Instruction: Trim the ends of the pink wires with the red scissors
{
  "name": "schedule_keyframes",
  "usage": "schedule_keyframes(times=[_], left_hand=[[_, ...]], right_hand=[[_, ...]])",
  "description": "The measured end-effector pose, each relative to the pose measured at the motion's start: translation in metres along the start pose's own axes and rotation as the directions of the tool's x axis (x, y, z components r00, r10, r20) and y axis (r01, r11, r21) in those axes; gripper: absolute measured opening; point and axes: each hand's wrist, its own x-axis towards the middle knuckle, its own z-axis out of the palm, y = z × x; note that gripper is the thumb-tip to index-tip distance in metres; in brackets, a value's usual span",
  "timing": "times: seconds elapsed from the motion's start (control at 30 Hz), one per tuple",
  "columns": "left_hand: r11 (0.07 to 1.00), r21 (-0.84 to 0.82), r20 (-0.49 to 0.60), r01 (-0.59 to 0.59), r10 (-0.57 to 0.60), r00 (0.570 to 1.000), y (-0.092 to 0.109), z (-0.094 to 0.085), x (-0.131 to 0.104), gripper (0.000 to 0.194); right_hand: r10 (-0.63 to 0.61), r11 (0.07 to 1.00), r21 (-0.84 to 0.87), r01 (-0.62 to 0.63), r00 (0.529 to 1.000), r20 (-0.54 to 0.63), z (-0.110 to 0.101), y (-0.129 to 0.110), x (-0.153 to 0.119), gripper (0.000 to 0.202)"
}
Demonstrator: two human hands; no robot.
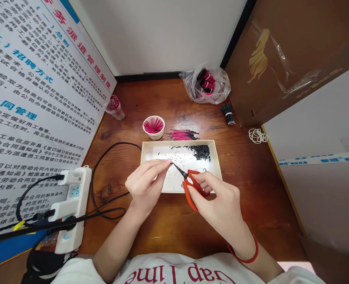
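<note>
My right hand [218, 197] is wrapped round the orange handles of small scissors [189, 181], their dark blades pointing up and left. My left hand [147, 181] is closed in a pinch above the left part of a shallow white box [217, 157]. The blade tips meet the left fingertips. Whatever the pinch holds is too small and hidden to make out. Short black wire pieces [202, 152] lie heaped in the box's far right corner, and tiny bits are scattered over its bottom.
Behind the box lie pink and black wires [182, 135] beside a paper cup [153, 136] of pink pieces. Farther off are a plastic cup [115, 110], a plastic bag [192, 88], a black wire bundle [227, 114] and white bands [257, 136]. A power strip [77, 213] with cables stands left.
</note>
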Motion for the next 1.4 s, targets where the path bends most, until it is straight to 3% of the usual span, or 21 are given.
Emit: schedule_keyframes(times=[0.17,1.17,1.4], left_hand=[[1.000,-0.002,-0.007,0.011,-0.011,1.000,-0.0004,0.0005,0.0005,0.019],[1.000,0.003,0.011,0.028,-0.028,1.000,0.0001,-0.0012,-0.0013,0.022],[1.000,-0.005,0.009,0.031,-0.031,0.999,0.0004,-0.0008,-0.0004,0.022]], right_hand=[[0.015,1.000,0.002,-0.015,0.999,-0.036,-0.0002,0.0005,0.0025,0.010],[0.002,1.000,0.005,-0.002,1.000,0.022,0.0005,-0.0013,0.0016,0.010],[0.003,1.000,0.015,-0.003,0.999,-0.036,-0.0002,-0.0009,0.0024,0.011]])
